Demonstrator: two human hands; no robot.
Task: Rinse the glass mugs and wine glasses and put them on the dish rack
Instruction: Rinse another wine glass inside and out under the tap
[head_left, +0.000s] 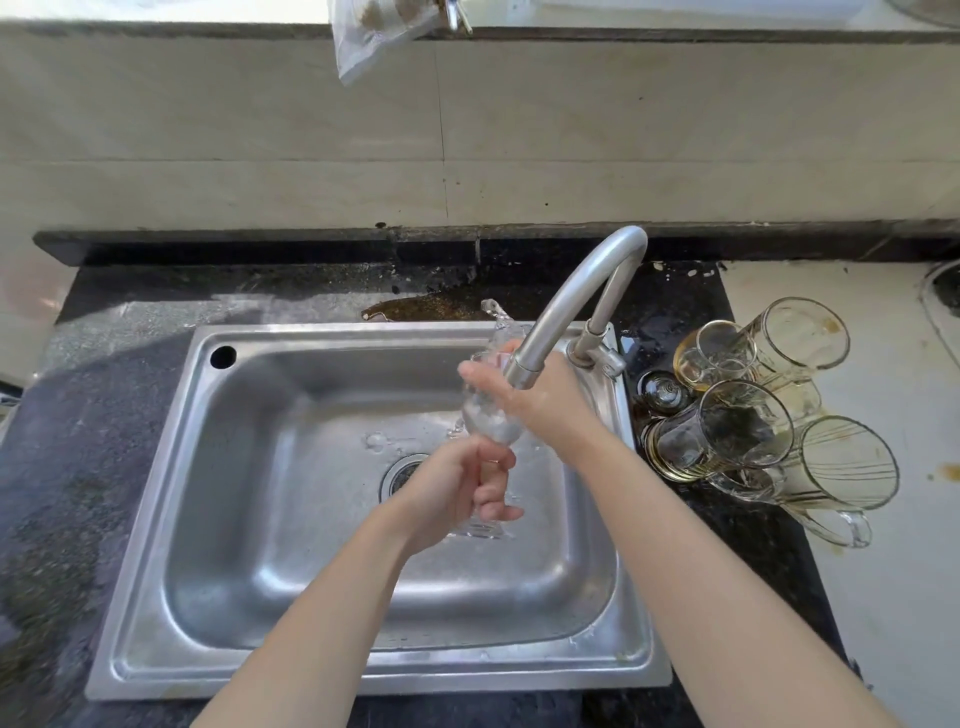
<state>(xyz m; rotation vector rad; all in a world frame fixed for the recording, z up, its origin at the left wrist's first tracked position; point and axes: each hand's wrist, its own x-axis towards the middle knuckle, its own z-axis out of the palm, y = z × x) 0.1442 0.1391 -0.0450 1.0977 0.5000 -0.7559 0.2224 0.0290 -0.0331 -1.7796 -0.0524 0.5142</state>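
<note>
Dark counter (78, 415) carries a steel sink (156, 597). Mugs (727, 436) lie heaped on the counter beside the sink's right rim. Faucet (587, 291) runs. Right hand (540, 405) wraps the bowl of a wine glass (488, 421) over the sink; left hand (457, 488) grips its stem.

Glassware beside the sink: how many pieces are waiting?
5, piled right of the sink: back mug, gold-rimmed glass left of it, middle mug, front mug, and a round piece nearest the tap. Overlapping glass may hide more.
</note>
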